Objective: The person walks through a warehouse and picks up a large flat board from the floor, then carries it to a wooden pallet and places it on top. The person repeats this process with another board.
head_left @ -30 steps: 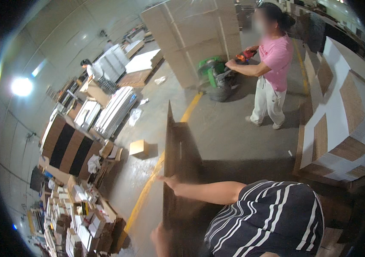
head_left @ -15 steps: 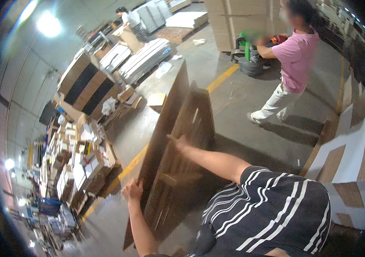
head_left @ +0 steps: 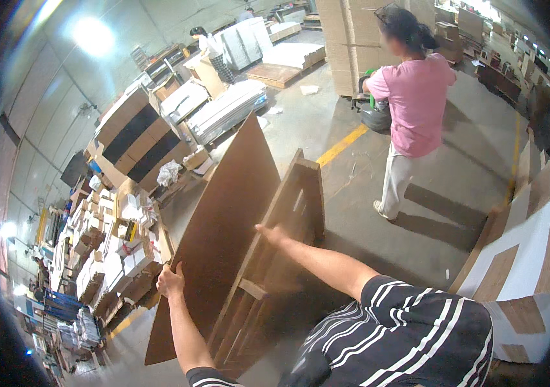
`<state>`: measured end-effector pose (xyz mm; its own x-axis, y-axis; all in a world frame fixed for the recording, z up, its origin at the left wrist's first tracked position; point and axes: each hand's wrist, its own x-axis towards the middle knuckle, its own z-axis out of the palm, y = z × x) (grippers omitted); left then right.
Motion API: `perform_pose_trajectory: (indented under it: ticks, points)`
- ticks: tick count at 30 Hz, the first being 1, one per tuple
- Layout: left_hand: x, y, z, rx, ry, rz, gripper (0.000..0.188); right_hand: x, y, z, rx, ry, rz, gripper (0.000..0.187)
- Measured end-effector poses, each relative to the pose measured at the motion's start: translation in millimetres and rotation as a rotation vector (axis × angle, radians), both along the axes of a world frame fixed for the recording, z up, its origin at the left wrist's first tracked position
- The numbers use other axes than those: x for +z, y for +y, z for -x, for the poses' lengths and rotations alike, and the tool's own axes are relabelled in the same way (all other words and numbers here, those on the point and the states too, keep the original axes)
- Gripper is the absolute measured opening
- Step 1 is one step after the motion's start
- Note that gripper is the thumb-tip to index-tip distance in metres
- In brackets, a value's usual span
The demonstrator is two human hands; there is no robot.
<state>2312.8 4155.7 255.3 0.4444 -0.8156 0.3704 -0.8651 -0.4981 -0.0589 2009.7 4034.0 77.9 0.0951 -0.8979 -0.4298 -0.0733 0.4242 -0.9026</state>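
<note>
Head view, thin brown panel: tilted on edge in front of the person, its broad face toward them (head_left: 213, 232); the slatted wooden frame (head_left: 311, 173) stands on its right and hides part of it.
Left grip: closed on the panel's left edge, thumb on the near face (head_left: 170, 282).
Right grip: set on the upper edge of the frame, near the panel (head_left: 276, 237); whether it is closed round that edge or only pressing, I cannot tell.
Work so far: the panel is in hand, and its left part stands out well apart from the frame, so the two look like separate pieces.
Left open: panel and frame do not lie flush, and neither is let go; whether they touch along the hidden side cannot be told.
Beyond the frame: a person in a pink shirt (head_left: 413, 106) stands by a green and black floor machine (head_left: 375, 113), beside tall cartons (head_left: 346, 48); they take up the space ahead.
Right side: a white and brown package (head_left: 536, 258) hems in the person's right.
Left side: a pallet heap of white and brown boxes (head_left: 110, 258) crowds the panel's far side, with a black-banded carton (head_left: 140, 138) behind.
Floor: a yellow line (head_left: 342, 145) runs past the frame.
</note>
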Motion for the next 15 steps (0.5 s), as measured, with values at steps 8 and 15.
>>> perform_pose_trajectory:
  ticks: [8, 15]
  points:
    - [-1.2, -37.5, -21.6, 0.005, 0.134, 0.017, 0.050, -35.8, -17.8, 6.4, -0.045, -0.206, 0.096, 0.108]
    - [10.4, -45.6, -28.1, -0.048, 0.091, 0.068, 0.042, -13.0, -6.7, 24.3, -0.016, -0.167, 0.083, 0.107]
